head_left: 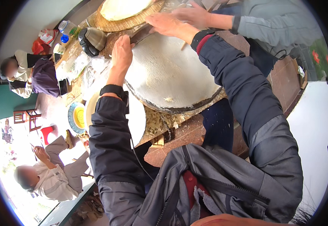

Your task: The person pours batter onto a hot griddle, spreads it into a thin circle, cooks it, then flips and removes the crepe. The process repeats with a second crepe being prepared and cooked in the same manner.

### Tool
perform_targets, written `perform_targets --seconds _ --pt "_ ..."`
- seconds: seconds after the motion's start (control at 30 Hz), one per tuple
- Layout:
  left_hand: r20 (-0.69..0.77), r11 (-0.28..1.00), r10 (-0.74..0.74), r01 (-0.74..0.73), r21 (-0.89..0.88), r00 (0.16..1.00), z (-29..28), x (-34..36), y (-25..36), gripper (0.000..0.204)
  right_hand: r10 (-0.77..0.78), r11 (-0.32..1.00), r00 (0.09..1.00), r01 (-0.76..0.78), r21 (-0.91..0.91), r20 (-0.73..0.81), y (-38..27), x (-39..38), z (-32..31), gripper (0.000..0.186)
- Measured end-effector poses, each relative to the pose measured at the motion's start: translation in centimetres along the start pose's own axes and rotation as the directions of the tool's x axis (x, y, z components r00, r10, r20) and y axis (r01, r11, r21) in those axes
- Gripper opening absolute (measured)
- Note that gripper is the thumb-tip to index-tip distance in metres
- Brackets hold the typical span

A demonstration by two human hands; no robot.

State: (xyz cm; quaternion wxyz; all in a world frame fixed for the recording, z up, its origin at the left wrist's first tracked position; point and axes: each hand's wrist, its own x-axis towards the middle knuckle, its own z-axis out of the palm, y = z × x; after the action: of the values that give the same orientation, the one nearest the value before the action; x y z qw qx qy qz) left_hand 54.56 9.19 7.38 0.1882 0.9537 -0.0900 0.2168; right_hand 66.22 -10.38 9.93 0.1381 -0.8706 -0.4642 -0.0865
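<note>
A round griddle [171,75] lies before me, coated with a thin pale layer of batter that has a small lump near its front edge. Over its far left rim, a dark flat scraper [140,34] spans the gap between my hands. My left hand [121,52] is closed around its nearer end. Fingers curled, my right hand [167,26] grips the farther end; its fingertips are partly hidden. Below the right wrist a thin wooden stick [183,46] pokes out over the griddle. Right beside that hand is another person's blurred hand [194,14].
Beyond the griddle, a woven round mat [111,24] bears pale flatbread. At left stand a steel kettle [92,39], plastic bags [94,75], a white basin [137,116] and a blue-rimmed bowl [73,116] with yellow liquid. Scraps litter the table's near edge. Two people sit farther left.
</note>
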Motion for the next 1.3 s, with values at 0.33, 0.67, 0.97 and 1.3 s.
perform_targets --seconds 0.33,0.67,0.97,1.3 --pt "0.010 0.992 -0.097 0.097 -0.074 0.995 -3.0 -8.0 4.7 0.021 -0.077 0.995 0.988 0.067 0.079 0.133 -6.1 -4.8 -2.4 0.032" --pt "0.034 0.990 -0.091 0.094 -0.105 0.995 -3.7 -12.5 9.5 0.019 -0.087 0.993 0.985 0.074 0.088 0.151 -9.0 -11.1 -4.5 0.031" --pt "0.085 0.983 -0.040 0.055 -0.176 0.996 -3.6 -14.6 14.3 0.024 -0.030 0.994 0.983 0.010 0.111 0.180 -9.6 -17.4 -6.5 0.031" --pt "0.275 0.985 0.122 -0.081 -0.154 0.954 -2.5 -10.9 17.2 0.019 0.168 0.983 0.981 -0.175 0.063 0.100 -8.4 -23.4 -8.9 0.029"
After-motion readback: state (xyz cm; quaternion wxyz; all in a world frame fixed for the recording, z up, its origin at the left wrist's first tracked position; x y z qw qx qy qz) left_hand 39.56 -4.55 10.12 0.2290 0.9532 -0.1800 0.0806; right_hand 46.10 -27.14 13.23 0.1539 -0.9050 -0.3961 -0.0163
